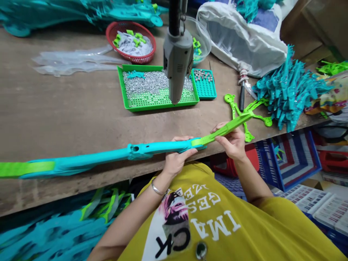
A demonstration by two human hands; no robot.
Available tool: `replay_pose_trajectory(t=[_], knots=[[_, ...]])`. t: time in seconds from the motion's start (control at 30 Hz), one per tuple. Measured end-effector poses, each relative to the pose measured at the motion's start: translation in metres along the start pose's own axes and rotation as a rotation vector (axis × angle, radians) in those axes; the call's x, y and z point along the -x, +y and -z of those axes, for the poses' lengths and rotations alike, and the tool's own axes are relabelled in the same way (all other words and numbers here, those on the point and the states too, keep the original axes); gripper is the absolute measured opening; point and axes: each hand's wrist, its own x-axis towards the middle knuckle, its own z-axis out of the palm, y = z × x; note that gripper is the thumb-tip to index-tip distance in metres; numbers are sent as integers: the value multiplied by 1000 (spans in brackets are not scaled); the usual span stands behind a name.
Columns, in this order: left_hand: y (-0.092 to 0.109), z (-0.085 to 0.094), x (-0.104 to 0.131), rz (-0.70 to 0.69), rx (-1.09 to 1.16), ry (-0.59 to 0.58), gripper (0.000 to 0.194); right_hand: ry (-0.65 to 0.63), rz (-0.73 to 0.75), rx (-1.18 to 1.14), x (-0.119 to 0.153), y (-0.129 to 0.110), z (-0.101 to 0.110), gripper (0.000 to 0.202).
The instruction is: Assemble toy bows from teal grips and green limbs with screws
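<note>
A long turquoise plastic piece (100,158) lies along the table's front edge, with a green part on its far left end. My left hand (178,156) is wrapped round it near its right end, thumb in front and fingers behind. At that end a green plastic bar (228,127) joins the turquoise piece and slants up to the right. My right hand (231,141) grips this bar from below, thumb on the near side. Above and between lies a green tray (160,107) of small metal screws. A grey power screwdriver (178,65) hangs over the tray, its tip pointing down.
Behind stand a red basket (150,54), a clear bowl (208,43) and a small teal tray (208,95). Green star-shaped parts (248,134), a black-handled tool (241,96), a white sack (217,54) and piled turquoise parts (288,87) are at right. A blue crate (312,156) stands below.
</note>
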Motion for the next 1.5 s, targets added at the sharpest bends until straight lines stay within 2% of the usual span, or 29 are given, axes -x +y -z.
replay_pose_trajectory(t=[0.1, 0.17, 0.27, 0.33, 0.37, 0.4, 0.43, 0.5, 0.53, 0.57, 0.6, 0.67, 0.73, 0.8, 0.87, 1.0, 1.13, 1.27, 1.33, 1.4, 1.43, 1.47, 1.5], knots=[[7, -5, 2, 77, -25, -83, 47, 29, -35, -62, -3, 5, 4, 26], [15, -3, 7, 173, -16, -172, 49, 98, -34, -111, -10, 7, 8, 27], [41, 16, 25, 329, -88, -346, 54, 243, 4, -182, -26, 13, 14, 31], [65, 38, 41, 308, -254, -435, 38, 317, 57, -217, -36, 19, 19, 34], [77, 51, 49, 198, -350, -397, 24, 344, 84, -225, -40, 23, 22, 35], [89, 66, 56, 7, -430, -267, 13, 358, 105, -227, -43, 26, 23, 36], [99, 81, 61, -239, -481, -55, 10, 376, 131, -228, -45, 29, 24, 36], [114, 115, 63, -742, -510, 481, 15, 405, 178, -228, -48, 33, 23, 35], [119, 132, 61, -913, -511, 701, 21, 421, 192, -228, -49, 33, 21, 35], [122, 148, 57, -976, -536, 820, 34, 434, 198, -226, -49, 33, 19, 34], [124, 163, 51, -948, -559, 849, 51, 450, 194, -220, -49, 31, 17, 34], [128, 186, 38, -771, -531, 701, 77, 480, 177, -196, -49, 27, 13, 35], [132, 197, 27, -551, -456, 518, 79, 500, 171, -168, -49, 25, 11, 34], [136, 199, 21, -397, -398, 428, 64, 499, 164, -148, -48, 25, 12, 31], [140, 195, 19, -350, -372, 418, 52, 484, 150, -138, -46, 28, 13, 30], [142, 190, 19, -391, -364, 415, 48, 444, 125, -145, -40, 34, 14, 34], [135, 197, 15, -427, -393, 420, 44, 336, 50, -157, -40, 32, 10, 40], [134, 198, 3, -431, -338, 448, 56, 276, -93, -153, -48, 26, 9, 40], [133, 186, 0, -542, -346, 509, 58, 293, -160, -198, -51, 23, 8, 42], [128, 162, 4, -792, -396, 687, 51, 323, -216, -237, -51, 21, 5, 46], [122, 147, 9, -914, -432, 776, 40, 330, -242, -256, -50, 20, 3, 47], [114, 128, 16, -974, -461, 790, 29, 324, -271, -278, -48, 19, 0, 47], [103, 109, 23, -936, -473, 708, 16, 308, -301, -304, -45, 18, -3, 47]])
